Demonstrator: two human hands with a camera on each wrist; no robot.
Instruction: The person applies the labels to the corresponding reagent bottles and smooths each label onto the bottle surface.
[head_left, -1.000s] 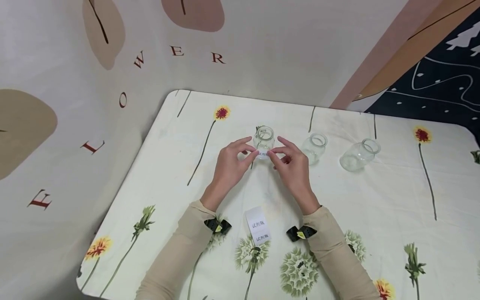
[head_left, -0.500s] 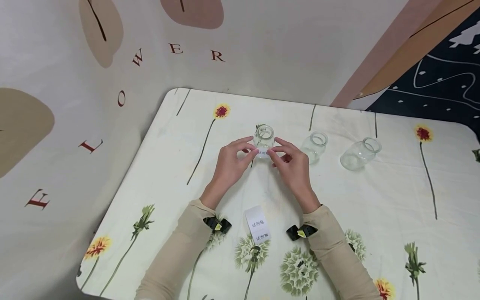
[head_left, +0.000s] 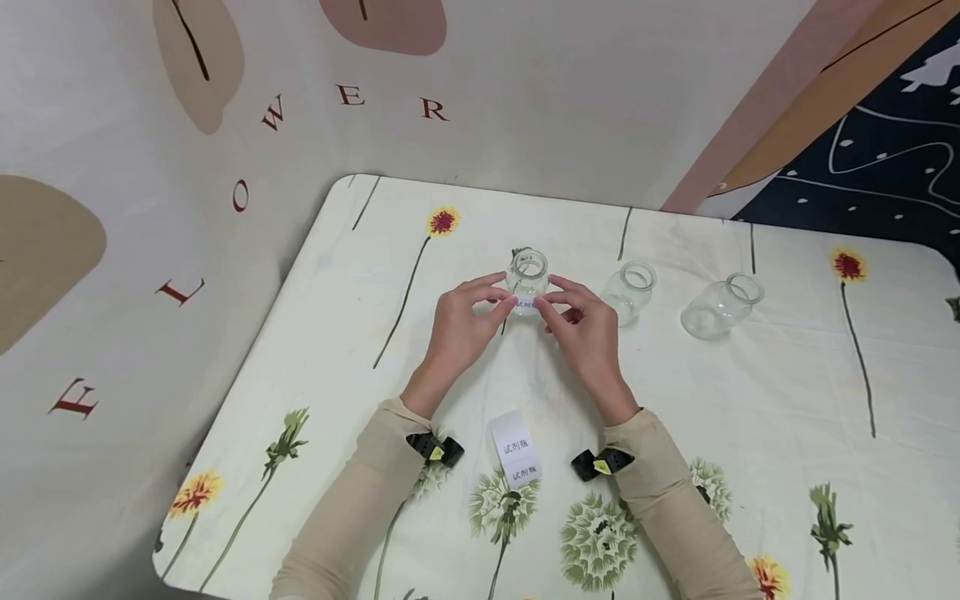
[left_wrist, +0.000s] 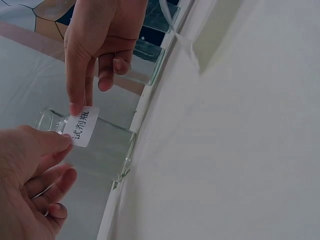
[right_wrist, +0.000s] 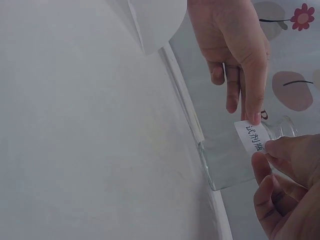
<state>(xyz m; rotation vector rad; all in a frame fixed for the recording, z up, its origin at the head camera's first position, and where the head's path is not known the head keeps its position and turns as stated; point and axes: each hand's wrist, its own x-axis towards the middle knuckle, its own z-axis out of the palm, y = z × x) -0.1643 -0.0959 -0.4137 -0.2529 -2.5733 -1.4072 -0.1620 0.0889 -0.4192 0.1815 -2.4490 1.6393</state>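
A clear glass jar (head_left: 529,271) with a wide rim stands upright between the two hands. In front of its side is a small white label (head_left: 527,303) printed with dark characters. My left hand (head_left: 463,325) pinches the label's left end by thumb and fingertip, and my right hand (head_left: 588,329) pinches the right end. Both wrist views show the label (left_wrist: 81,127) stretched between the two thumbs, overlapping the jar (right_wrist: 230,162) below its neck. The index fingertips reach toward the jar's sides.
Two more glass jars are to the right: one jar (head_left: 628,296) close beside the right hand, another jar (head_left: 720,308) farther right, leaning over. A strip of printed labels (head_left: 516,448) lies between the forearms. The flower-print tablecloth (head_left: 322,333) meets a fabric backdrop (head_left: 562,125).
The right index finger has drawn in toward the jar's side. The label has barely shifted against the jar; both hands keep their pinch. The head view has tilted slightly.
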